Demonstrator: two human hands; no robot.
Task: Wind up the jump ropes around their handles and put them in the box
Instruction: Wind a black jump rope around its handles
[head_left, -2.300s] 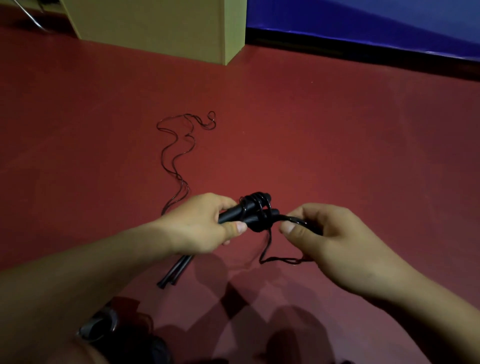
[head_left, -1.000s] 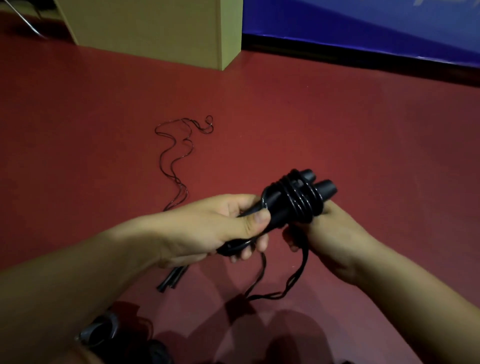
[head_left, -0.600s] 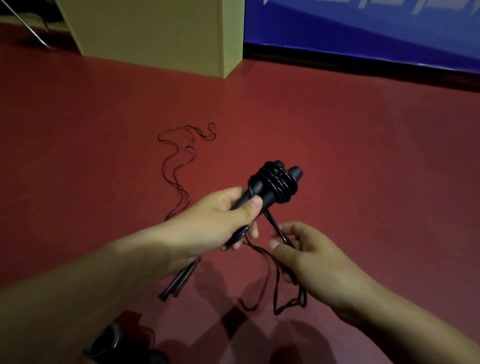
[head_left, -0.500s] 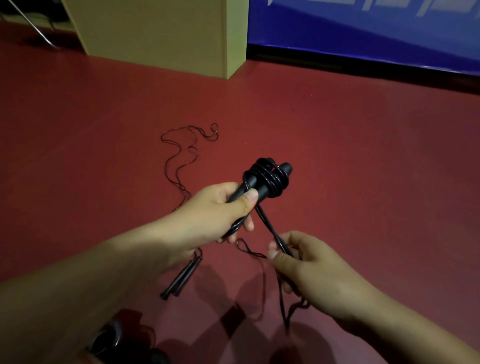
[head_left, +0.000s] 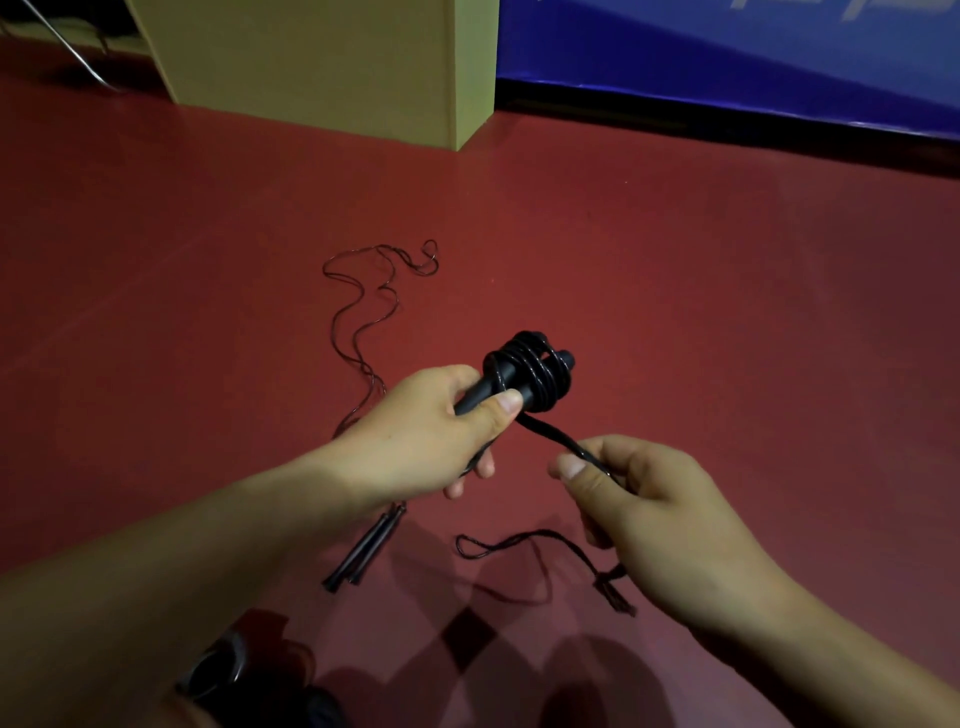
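My left hand (head_left: 431, 441) grips a pair of black jump rope handles (head_left: 524, 379) held together, with several turns of black rope wound round their far end. From the coil a doubled strand of rope (head_left: 558, 439) runs down to my right hand (head_left: 654, 514), which pinches it between thumb and fingers. The rope's loose loop (head_left: 514, 551) hangs below that hand over the floor. A second black jump rope lies on the red floor: its thin cord (head_left: 363, 312) snakes away from me and its two handles (head_left: 366, 551) lie side by side under my left forearm.
A tan cardboard box (head_left: 332, 62) stands on the red floor at the back, left of centre. A blue wall panel (head_left: 727, 67) with a black base runs along the back right. A dark object (head_left: 218, 670) sits at the bottom left edge.
My right hand has slid along the rope and pulled the strand taut to the right of the handles. The coil has turned slightly. The loose loop hangs shorter than before.
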